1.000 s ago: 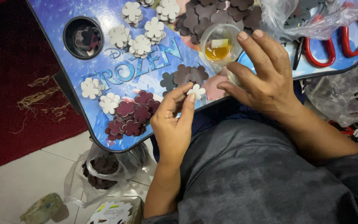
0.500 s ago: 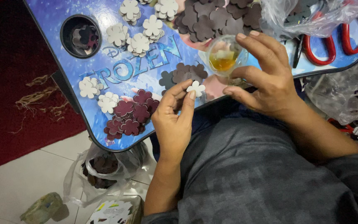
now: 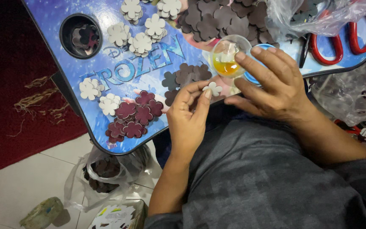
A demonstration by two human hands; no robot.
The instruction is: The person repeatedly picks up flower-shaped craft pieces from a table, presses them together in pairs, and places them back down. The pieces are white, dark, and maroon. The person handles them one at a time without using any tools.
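My left hand (image 3: 188, 121) pinches a small white flower-shaped cutout (image 3: 213, 88) between thumb and fingertips, just off the near edge of the blue printed lap tray (image 3: 106, 72). My right hand (image 3: 274, 87) lies beside it with fingers spread; its index fingertip touches the rim of a small clear cup (image 3: 228, 55) with yellow liquid in it. Dark brown flower cutouts (image 3: 186, 75) lie on the tray right behind the white one. A cluster of maroon flowers (image 3: 133, 118) sits to the left of my left hand.
White flower stacks (image 3: 142, 36) and a brown pile (image 3: 225, 17) cover the tray's far part, with a round cup hole (image 3: 80, 36) at left. Red-handled scissors (image 3: 344, 40) and a clear plastic bag (image 3: 318, 15) lie at right. Bags of cutouts (image 3: 102, 174) sit on the tiled floor.
My left hand has kept the white flower and turned it slightly. My right hand's fingers have shifted a little at the cup, which now sits more upright.
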